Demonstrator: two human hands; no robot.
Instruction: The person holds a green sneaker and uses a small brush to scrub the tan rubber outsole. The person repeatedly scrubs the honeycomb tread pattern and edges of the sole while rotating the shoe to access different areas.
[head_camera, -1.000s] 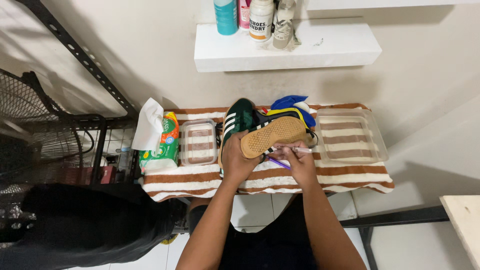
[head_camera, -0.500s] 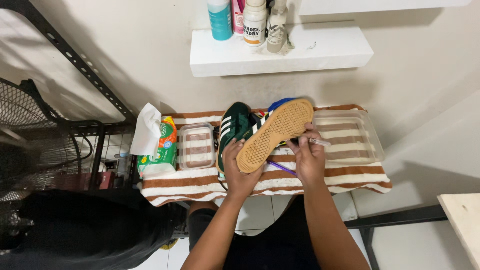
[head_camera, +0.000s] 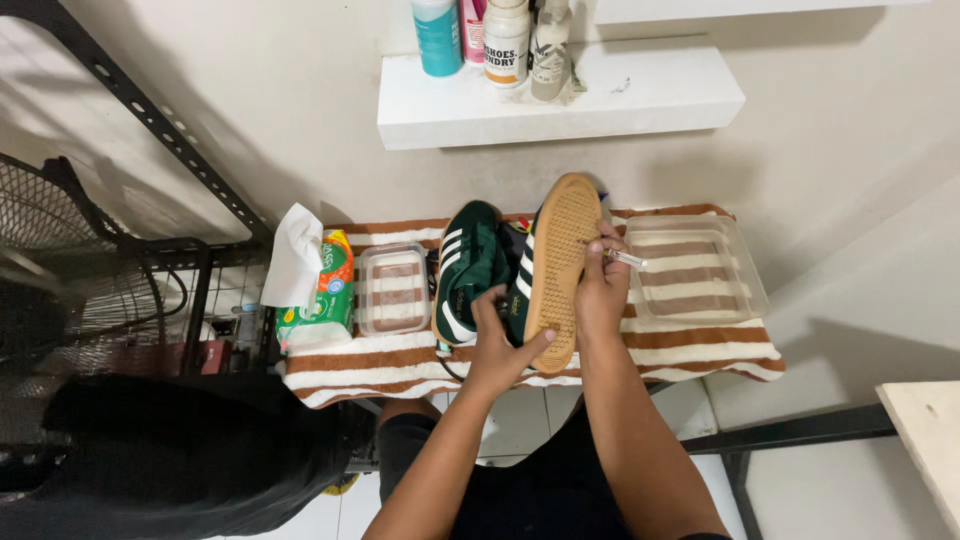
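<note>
Shoe (head_camera: 552, 265), green w/ tan sole up, gripped at heel by left hand (head_camera: 497, 345); right hand (head_camera: 600, 290) pinches thin tool (head_camera: 628, 259) at sole edge: sole-cleaning step, next needs steady tip on grooves

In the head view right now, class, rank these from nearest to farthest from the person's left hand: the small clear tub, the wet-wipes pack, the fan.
1. Small clear tub, on the striped towel just left of the left hand.
2. Wet-wipes pack, further left, at the towel's edge.
3. Fan, far left, off the towel.
</note>
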